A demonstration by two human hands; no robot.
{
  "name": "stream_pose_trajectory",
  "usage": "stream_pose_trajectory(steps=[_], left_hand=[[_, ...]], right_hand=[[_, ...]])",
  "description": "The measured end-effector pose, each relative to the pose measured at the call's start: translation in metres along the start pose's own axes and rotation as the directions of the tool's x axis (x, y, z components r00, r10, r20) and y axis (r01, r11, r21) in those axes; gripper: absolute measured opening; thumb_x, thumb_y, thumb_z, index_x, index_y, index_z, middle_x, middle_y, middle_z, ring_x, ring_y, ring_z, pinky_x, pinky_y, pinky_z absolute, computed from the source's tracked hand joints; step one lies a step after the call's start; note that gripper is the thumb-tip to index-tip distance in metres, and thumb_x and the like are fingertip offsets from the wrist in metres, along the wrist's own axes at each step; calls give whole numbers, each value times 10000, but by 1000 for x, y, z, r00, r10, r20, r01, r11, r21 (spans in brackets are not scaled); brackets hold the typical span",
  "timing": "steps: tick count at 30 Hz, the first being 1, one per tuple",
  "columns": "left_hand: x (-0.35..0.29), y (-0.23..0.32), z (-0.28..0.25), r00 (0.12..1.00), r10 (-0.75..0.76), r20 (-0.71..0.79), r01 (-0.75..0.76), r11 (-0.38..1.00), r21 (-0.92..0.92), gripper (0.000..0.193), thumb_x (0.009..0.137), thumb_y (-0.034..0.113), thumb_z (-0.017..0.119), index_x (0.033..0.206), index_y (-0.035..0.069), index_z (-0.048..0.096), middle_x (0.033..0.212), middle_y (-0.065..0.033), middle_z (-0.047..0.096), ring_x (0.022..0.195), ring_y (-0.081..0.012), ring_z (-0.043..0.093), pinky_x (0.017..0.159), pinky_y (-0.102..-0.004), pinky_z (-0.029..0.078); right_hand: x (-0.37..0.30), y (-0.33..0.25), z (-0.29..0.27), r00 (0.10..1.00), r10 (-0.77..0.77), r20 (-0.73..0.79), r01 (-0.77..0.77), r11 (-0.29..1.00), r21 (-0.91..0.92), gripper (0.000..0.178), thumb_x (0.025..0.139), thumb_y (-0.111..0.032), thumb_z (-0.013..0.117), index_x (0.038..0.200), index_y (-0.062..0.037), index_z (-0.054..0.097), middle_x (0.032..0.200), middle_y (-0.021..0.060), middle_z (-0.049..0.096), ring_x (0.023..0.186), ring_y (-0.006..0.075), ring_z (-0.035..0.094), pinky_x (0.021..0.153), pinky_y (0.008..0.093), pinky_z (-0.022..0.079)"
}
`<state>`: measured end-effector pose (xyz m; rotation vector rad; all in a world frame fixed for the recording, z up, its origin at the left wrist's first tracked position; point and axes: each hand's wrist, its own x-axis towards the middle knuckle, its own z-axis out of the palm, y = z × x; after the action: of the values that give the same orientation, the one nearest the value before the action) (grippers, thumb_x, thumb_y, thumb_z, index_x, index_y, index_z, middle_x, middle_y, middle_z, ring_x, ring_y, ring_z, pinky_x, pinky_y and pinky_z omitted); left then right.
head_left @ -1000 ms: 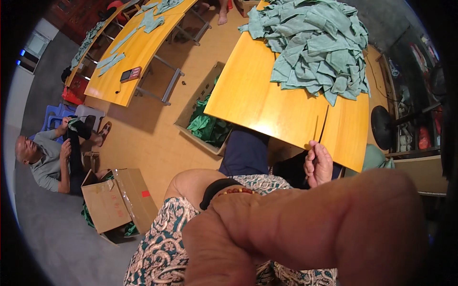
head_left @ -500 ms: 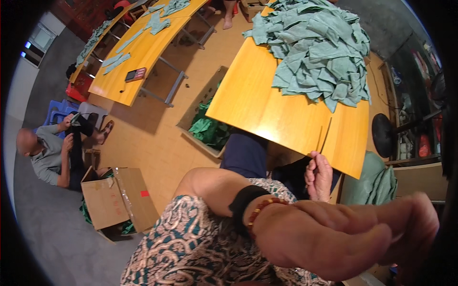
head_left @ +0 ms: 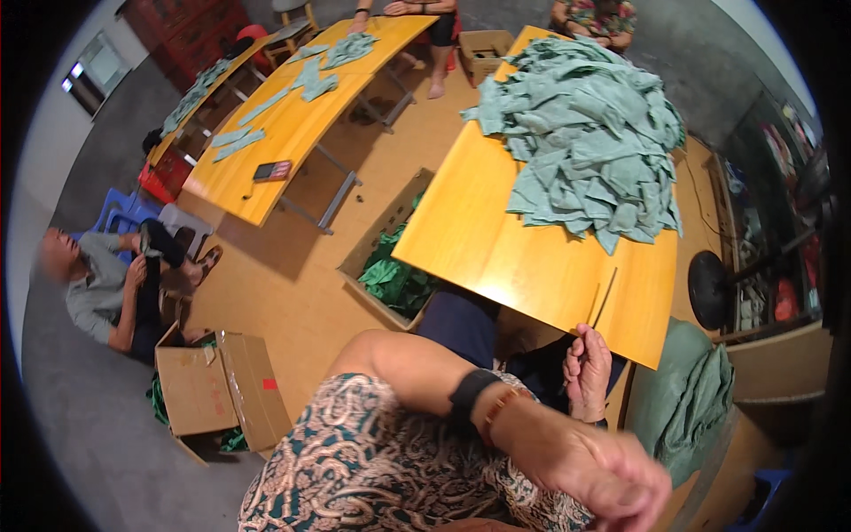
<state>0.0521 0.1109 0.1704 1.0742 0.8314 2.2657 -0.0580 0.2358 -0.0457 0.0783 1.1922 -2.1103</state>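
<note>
My left arm, with a black wristband and a red bead bracelet [head_left: 502,413], reaches across my front to the lower right. At its end my left hand [head_left: 612,479] is blurred, its fingers bent down and partly hidden; nothing shows in it. Behind it, by the near table edge, my right hand [head_left: 587,372] is closed on a thin dark stick [head_left: 605,300], which points up over the yellow table [head_left: 505,266]. Farther along that table lies a big heap of pale green cloth pieces [head_left: 594,133].
Left of the table stands a carton [head_left: 355,288] of darker green cloth. A seated person [head_left: 106,284] handles cloth beside another carton [head_left: 199,390]. More cloth lies on a second table [head_left: 292,133]. At right are a black fan [head_left: 709,288] and a green sack [head_left: 669,403].
My left hand has swung down and away from the camera, leftward. The view has tilted up, so people at the far ends of the tables now show. The right hand keeps its stick.
</note>
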Motion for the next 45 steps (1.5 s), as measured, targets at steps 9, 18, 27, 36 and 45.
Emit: stream_pose_trajectory(steps=[9,18,27,36,45], left_hand=[[-101,3,-165,409,428,-806,545,593,592,135,857,8,611,960,64,543,818,50,516,758,-17,497,666,-191,421],[-124,10,-265,188,551,-813,714,492,498,306,866,88,688,1133,-21,586,677,44,551,597,-43,487,571,-205,412],[-100,-1,-323,35,528,-848,739,557,378,215,813,101,683,984,-29,673,652,-31,604,607,-109,551,584,-281,462],[-108,6,-264,364,616,-698,833,120,540,69,815,81,633,817,13,648,636,-105,626,550,-228,587,544,-322,459],[-139,13,-240,292,459,-839,879,218,425,309,788,61,602,1090,17,649,682,-101,589,600,-212,582,588,-335,475]], right_hand=[[34,-43,-7,991,-130,-12,130,989,72,206,995,-199,566,1056,-11,623,693,11,563,389,82,405,329,214,295],[76,-55,-9,982,-176,-65,180,982,53,208,990,-197,575,1040,-1,621,673,9,562,393,74,424,328,202,316],[74,-54,-8,989,-149,-2,149,988,-31,187,989,-163,570,1041,6,629,670,31,586,377,73,438,328,192,321],[74,-49,-12,991,-134,11,135,991,-26,201,986,-160,570,1055,22,620,672,42,590,373,75,435,328,194,311],[79,-48,-13,986,-167,19,168,980,-107,195,988,-148,568,1054,27,623,672,38,591,378,68,435,326,190,305]])
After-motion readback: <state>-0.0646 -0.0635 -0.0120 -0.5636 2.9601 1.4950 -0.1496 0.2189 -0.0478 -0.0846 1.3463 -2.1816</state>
